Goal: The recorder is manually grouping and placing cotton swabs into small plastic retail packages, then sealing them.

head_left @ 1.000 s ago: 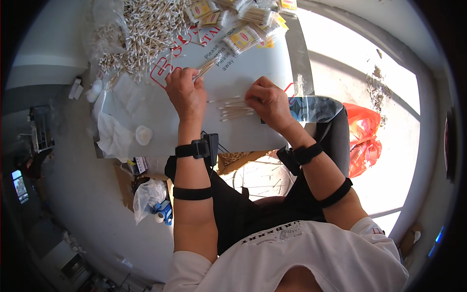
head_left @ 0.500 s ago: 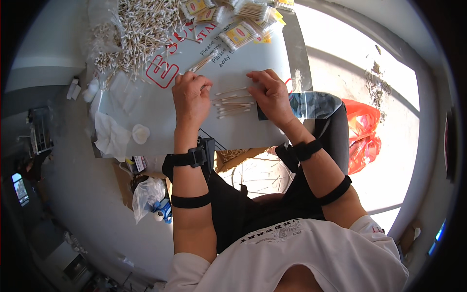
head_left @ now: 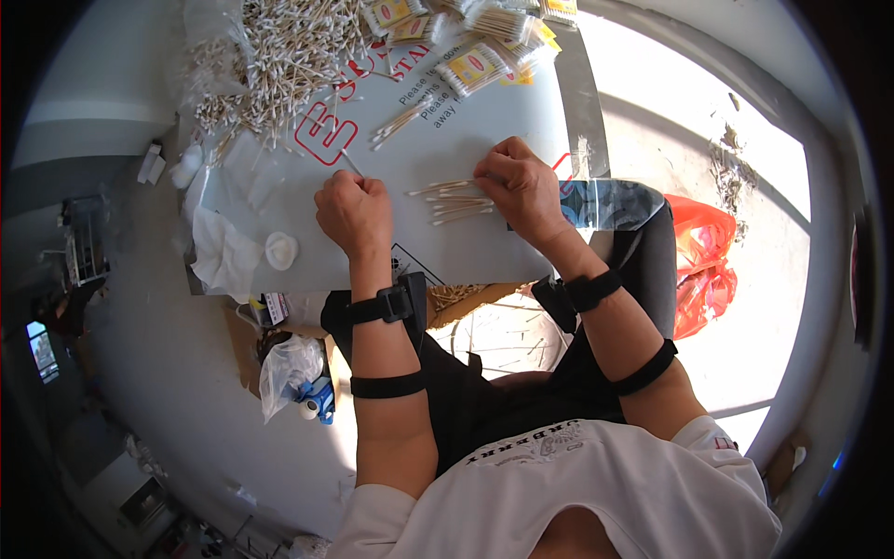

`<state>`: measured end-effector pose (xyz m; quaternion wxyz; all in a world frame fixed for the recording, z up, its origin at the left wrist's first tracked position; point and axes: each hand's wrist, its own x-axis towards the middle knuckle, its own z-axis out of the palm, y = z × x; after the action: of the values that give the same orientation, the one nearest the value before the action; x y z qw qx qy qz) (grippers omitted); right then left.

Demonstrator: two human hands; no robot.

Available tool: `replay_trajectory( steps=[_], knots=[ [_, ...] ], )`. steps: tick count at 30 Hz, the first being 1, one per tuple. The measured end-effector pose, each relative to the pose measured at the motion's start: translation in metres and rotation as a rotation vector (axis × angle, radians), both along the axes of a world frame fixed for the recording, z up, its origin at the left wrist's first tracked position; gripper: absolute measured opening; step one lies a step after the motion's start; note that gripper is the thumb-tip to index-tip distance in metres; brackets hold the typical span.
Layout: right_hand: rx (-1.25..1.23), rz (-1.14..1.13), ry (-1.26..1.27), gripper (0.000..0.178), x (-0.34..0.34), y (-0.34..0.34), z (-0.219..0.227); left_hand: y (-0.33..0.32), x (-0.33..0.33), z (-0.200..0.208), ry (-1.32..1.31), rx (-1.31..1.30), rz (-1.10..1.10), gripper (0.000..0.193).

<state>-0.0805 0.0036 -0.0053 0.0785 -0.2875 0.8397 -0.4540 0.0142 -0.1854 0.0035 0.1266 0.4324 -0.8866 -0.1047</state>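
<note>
A small row of cotton swabs (head_left: 453, 204) lies sideways on the grey board-like tabletop (head_left: 307, 214) between my hands. My right hand (head_left: 523, 191) pinches at the right end of the uppermost swab in that row. To the left, my left hand (head_left: 357, 216) is closed in a loose fist. One cotton swab (head_left: 351, 162) sticks out beyond its fingers; anything else inside the fist is hidden. Farther off, a thin bundle of swabs (head_left: 398, 126) rests slantwise on the tabletop. A big heap of loose swabs (head_left: 289, 65) fills the far left.
Filled swab packets (head_left: 473, 67) with yellow labels pile up at the far edge. Crumpled clear plastic (head_left: 223, 252) and a small round white piece (head_left: 281, 251) lie near the left edge. Clear film (head_left: 610, 205) hangs off the right edge, near a red bag (head_left: 700, 265).
My left hand has drawn back from the swab row and curled closed, with a swab showing beyond it. My right hand's fingers have come together at the row. The view has shifted slightly.
</note>
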Motion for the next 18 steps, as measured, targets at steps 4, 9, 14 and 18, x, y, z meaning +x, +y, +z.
replay_trajectory(
  steps=[4, 9, 14, 18],
  knots=[
    [-0.021, 0.033, 0.012, 0.005, -0.002, 0.002, -0.003, 0.004, 0.001, -0.001, -0.060, -0.060, -0.097, 0.009],
    [0.011, 0.072, 0.044, 0.006, -0.004, 0.003, 0.000, 0.015, 0.010, -0.004, -0.022, -0.065, -0.218, 0.010],
    [0.047, 0.095, 0.075, 0.005, -0.004, 0.001, -0.002, 0.025, -0.006, 0.000, 0.104, -0.063, -0.488, 0.014],
    [0.053, 0.087, 0.097, 0.005, -0.003, -0.001, -0.002, 0.028, -0.015, 0.009, 0.085, -0.066, -0.558, 0.014]
  ],
)
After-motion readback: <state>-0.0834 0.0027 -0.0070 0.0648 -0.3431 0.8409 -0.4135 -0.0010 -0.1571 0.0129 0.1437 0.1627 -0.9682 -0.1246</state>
